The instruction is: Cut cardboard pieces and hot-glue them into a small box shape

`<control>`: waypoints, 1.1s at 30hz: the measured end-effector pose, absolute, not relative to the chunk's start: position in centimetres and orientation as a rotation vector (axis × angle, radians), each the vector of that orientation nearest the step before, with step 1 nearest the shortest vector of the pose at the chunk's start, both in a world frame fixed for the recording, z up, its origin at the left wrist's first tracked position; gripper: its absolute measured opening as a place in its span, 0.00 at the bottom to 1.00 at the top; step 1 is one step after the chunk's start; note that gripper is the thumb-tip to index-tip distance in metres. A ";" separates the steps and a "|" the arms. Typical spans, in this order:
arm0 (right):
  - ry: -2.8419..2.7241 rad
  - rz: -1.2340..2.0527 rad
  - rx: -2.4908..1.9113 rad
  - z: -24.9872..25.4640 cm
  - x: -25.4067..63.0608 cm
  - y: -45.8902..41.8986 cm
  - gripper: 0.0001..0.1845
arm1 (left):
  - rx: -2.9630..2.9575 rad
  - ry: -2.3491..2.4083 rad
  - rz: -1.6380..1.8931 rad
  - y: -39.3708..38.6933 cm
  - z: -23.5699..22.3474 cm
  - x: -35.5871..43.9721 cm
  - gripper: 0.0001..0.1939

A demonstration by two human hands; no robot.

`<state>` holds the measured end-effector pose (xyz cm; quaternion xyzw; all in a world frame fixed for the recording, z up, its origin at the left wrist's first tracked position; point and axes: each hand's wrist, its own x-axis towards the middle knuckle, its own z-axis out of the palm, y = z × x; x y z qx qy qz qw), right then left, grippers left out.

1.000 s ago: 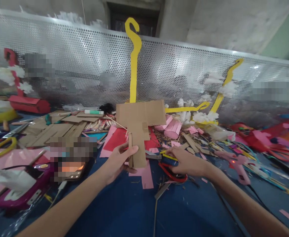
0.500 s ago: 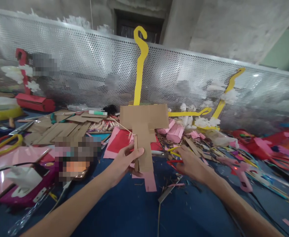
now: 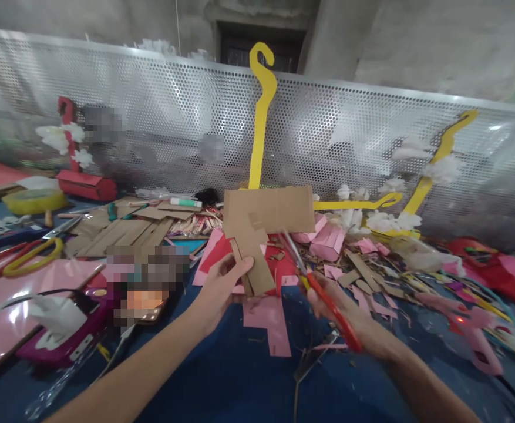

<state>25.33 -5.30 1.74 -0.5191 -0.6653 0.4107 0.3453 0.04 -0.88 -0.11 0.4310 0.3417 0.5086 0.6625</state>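
Note:
My left hand (image 3: 224, 285) pinches a strip-like piece of brown cardboard (image 3: 259, 267) between thumb and fingers, tilted to the left at its top. Behind its upper end is a wide cardboard rectangle (image 3: 279, 205), from which a tall yellow hook shape (image 3: 263, 111) rises. My right hand (image 3: 349, 314) is closed round a pair of scissors with red and yellow handles (image 3: 334, 308). Their blades point up and left, apart from the held cardboard. Below the left hand lie pink paper pieces (image 3: 270, 320), and red paper (image 3: 277, 264) shows behind the cardboard.
A pink glue gun (image 3: 468, 329) with a lit red light lies at right. At left are a purple power strip (image 3: 59, 335), a second pair of scissors (image 3: 32, 258) and cardboard strips (image 3: 118, 235). A perforated metal panel (image 3: 169, 129) stands behind.
My right hand has lifted the scissors and turned the blades up toward the cardboard. The held cardboard has tilted left at its top. The view has shifted slightly left.

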 end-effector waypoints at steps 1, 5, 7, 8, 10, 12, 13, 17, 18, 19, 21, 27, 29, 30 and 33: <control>-1.768 1.075 -1.337 1.9 24.8 -5.6 0.26 | 0.968 0.777 1.140 -0.9 -0.1 0.0 0.27; -1.845 1.071 -1.420 2.2 23.3 -6.5 0.22 | 1.010 0.773 1.091 -1.6 -0.1 0.4 0.29; -1.826 1.056 -1.414 2.0 22.9 -6.8 0.21 | 1.049 0.778 1.060 -1.9 -0.1 0.7 0.29; -1.814 1.047 -1.402 1.9 22.8 -6.9 0.20 | 1.067 0.787 1.046 -2.0 -0.2 0.8 0.29; -1.798 1.026 -1.387 1.8 22.7 -7.1 0.20 | 1.100 0.819 1.029 -2.1 -0.2 1.0 0.29; -1.794 1.012 -1.375 1.7 22.8 -7.2 0.20 | 1.123 0.859 1.014 -2.1 -0.2 1.0 0.30; -1.794 1.011 -1.371 1.7 22.8 -7.2 0.19 | 1.132 0.884 1.006 -2.1 -0.1 1.0 0.30; -1.756 1.039 -1.326 1.4 23.0 -7.0 0.17 | 1.169 0.949 0.974 -2.1 0.1 1.0 0.30; -1.738 1.050 -1.306 1.3 23.0 -6.9 0.17 | 1.176 0.943 0.977 -2.1 0.1 1.0 0.31; -1.717 1.066 -1.280 1.1 23.0 -6.8 0.17 | 1.179 0.930 0.982 -2.0 0.0 1.0 0.31; -1.645 1.119 -1.216 0.8 23.0 -6.5 0.17 | 1.181 0.900 1.009 -1.8 -0.2 1.1 0.33; -1.316 1.402 -1.044 -0.2 22.9 -6.2 0.23 | 1.451 1.040 1.323 -1.2 -0.4 0.4 0.25; -1.307 1.447 -1.021 -0.1 22.7 -6.3 0.24 | 1.586 1.116 1.372 -1.3 0.2 0.0 0.18; -1.310 1.455 -1.018 0.0 22.6 -6.3 0.25 | 1.610 1.121 1.381 -1.4 0.5 -0.1 0.15; -1.301 1.495 -1.019 0.2 22.2 -6.5 0.28 | 1.488 0.969 1.286 -1.9 1.1 0.0 0.15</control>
